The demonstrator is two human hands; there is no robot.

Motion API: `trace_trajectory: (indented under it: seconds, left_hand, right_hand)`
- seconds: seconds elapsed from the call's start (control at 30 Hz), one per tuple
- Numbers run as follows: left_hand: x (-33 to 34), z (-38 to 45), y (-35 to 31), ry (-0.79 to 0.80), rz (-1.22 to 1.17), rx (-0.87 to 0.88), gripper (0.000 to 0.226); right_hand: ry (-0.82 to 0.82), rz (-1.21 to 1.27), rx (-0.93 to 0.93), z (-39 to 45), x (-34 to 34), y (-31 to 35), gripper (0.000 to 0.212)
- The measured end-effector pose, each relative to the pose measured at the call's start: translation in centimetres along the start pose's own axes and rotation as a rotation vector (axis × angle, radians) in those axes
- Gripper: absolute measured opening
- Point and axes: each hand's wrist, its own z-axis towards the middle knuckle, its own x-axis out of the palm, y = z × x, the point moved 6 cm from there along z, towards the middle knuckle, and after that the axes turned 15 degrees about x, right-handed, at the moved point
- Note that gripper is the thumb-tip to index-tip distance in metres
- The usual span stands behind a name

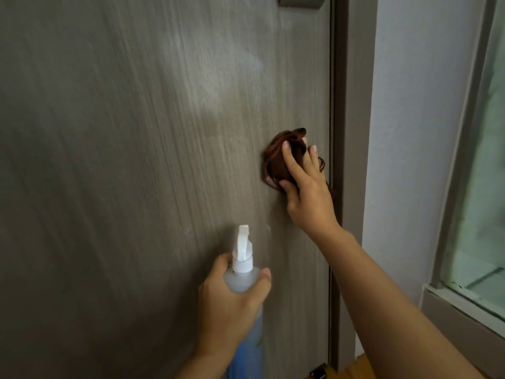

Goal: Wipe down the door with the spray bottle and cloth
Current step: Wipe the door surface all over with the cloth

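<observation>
A grey-brown wood-grain door (136, 160) fills most of the head view. My right hand (306, 192) presses a bunched dark brown cloth (276, 157) flat against the door close to its right edge. Lower down, my left hand (232, 305) grips a translucent spray bottle (244, 280) by its shoulder. The bottle has a white trigger head pointing up toward the door and blue liquid in its lower part. A pale damp patch shows on the door above and left of the cloth.
The door frame (352, 132) runs down the right side, with a pale wall (415, 132) beyond it. A glass window (486, 214) stands at far right. A metal plate (300, 0) sits at the door's top edge. A strip of wooden floor (352, 370) shows at the bottom.
</observation>
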Motion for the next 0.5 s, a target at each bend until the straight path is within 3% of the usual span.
trace_trajectory:
  seconds: [0.3,0.5]
  left_hand:
    - [-7.2,-0.7,1.9,-0.072,0.049,-0.060,0.034]
    - [-8.7,-0.6,2.2,-0.121,0.021,-0.068,0.047]
  right_hand:
    - [-0.012,0.011,0.008,0.0,0.2,-0.2,0.076]
    - [-0.029,0.012,0.006,0.0,0.6,-0.2,0.077]
